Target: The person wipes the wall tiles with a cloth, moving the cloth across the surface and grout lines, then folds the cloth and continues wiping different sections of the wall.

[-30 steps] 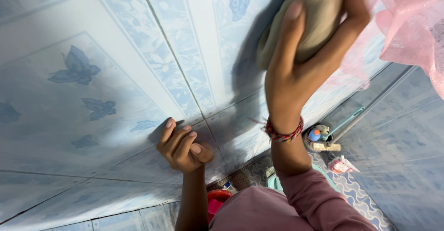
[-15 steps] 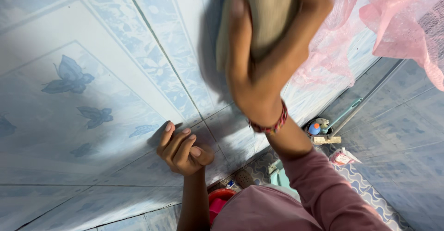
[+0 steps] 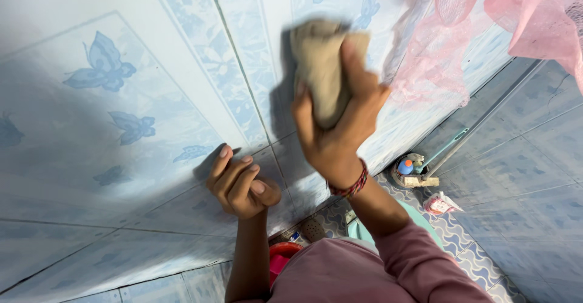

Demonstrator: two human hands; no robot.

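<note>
The tiled wall (image 3: 91,157) fills the left and centre of the head view, pale blue with darker blue butterfly motifs and thin grout lines. Low on it, the left hand (image 3: 242,184) rests with its knuckles against the tile, the fingers curled into a loose fist and holding nothing. To the right and higher, the right hand (image 3: 336,134) is raised against the wall, fingers and thumb closed around a wadded beige cloth (image 3: 322,66), which is pressed to the tile and appears motion-blurred. A red beaded bracelet (image 3: 350,186) circles the right wrist, and a pink sleeve (image 3: 419,266) covers the forearm below it. Further right, a pink net fabric (image 3: 486,30) hangs in the upper corner, just beside the cloth. Below it, on the patterned floor (image 3: 480,260), stand a small round container (image 3: 405,168) at the wall's foot and a small packet (image 3: 440,204) near it.
</note>
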